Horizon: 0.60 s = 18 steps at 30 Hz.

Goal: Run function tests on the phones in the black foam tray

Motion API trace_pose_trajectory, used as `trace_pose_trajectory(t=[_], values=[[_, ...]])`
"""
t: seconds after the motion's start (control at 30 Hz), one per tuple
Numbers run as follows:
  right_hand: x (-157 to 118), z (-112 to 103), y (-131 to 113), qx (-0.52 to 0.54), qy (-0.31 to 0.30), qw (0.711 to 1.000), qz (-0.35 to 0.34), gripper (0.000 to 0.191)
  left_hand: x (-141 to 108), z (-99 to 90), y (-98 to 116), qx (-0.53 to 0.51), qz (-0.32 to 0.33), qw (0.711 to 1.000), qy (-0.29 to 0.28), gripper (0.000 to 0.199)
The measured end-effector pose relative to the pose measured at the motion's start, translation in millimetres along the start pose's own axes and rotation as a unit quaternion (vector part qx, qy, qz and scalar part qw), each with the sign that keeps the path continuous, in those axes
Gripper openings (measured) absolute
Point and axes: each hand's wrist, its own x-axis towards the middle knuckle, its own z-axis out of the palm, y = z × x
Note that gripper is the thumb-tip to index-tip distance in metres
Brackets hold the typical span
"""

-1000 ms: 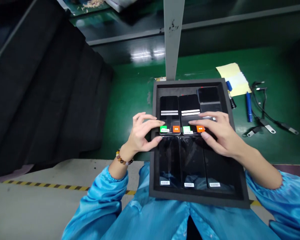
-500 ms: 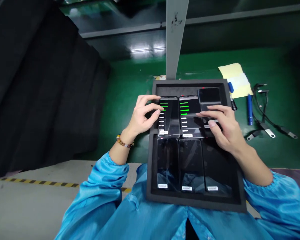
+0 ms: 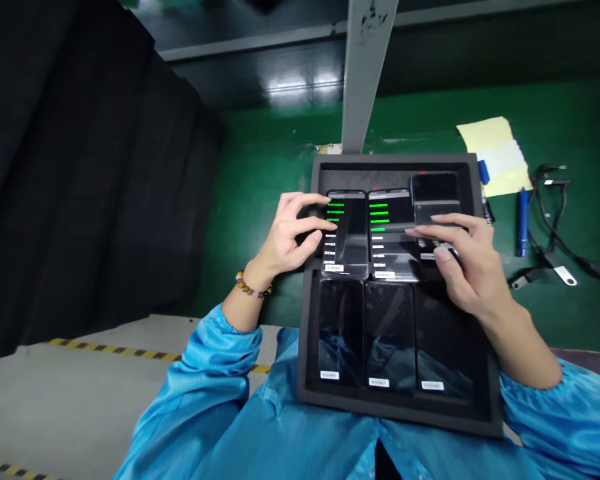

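A black foam tray [image 3: 399, 408] holds several smartphones in two rows. In the upper row, the left phone [image 3: 351, 233] and the middle phone [image 3: 394, 212] have lit screens with lists of green and white text. My left hand [image 3: 293, 233] is open at the left phone's edge, its fingertips over the screen. Fingers apart, my right hand [image 3: 467, 267] reaches over the middle phone's right side and partly covers the dark upper-right phone [image 3: 435, 193]. Below lie a dark left phone [image 3: 341, 327], a dark middle phone [image 3: 390, 330] and a dark right phone [image 3: 443, 340], each with a white label.
The tray's far part rests on a green bench [image 3: 260, 180], behind which a grey post [image 3: 367, 80] rises. To the right are yellow paper [image 3: 495, 143], a blue pen [image 3: 523, 223] and black cables [image 3: 555, 227]. A black curtain [image 3: 105, 187] hangs at left.
The view has shifted, so the tray and bench items sit farther right. My left index and middle fingers have spread slightly over the left phone; my right hand remains over the middle phone.
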Motion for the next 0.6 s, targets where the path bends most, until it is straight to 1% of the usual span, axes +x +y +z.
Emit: trace_pose_trajectory(t=[0.1,0.17,0.23,0.3,0.37,0.47,0.53,0.6], values=[[-0.2,0.2,-0.9,-0.012,0.024,0.999,0.027,0.037,-1.9,0.5,0.5,0.013,-0.021,1.0,-0.012,0.046],[1.2,-0.4,-3.2,-0.028,0.028,0.998,0.049,0.037,-1.6,-1.5,1.9,0.017,-0.027,0.999,-0.009,0.045],[4.2,-1.5,-8.1,-0.045,0.012,0.996,0.071,0.041,2.6,-6.4,3.3,0.019,-0.028,0.999,0.001,0.041],[9.2,-1.6,-15.2,-0.068,-0.018,0.993,0.093,0.05,12.5,-13.1,4.2,0.022,-0.018,1.0,-0.01,0.035],[16.0,0.6,-23.6,-0.094,-0.044,0.988,0.114,0.059,28.4,-19.0,4.5,0.036,0.01,0.998,-0.056,0.034],[28.2,8.6,-35.2,-0.141,-0.064,0.978,0.14,0.07,58.2,-20.5,5.2,0.066,0.065,0.986,-0.138,0.045],[35.8,15.6,-41.0,-0.175,-0.063,0.971,0.153,0.073,76.2,-14.9,5.7,0.072,0.101,0.976,-0.179,0.046],[41.8,22.2,-45.0,-0.204,-0.053,0.965,0.159,0.074,89.1,-5.5,5.6,0.071,0.129,0.967,-0.209,0.039]])
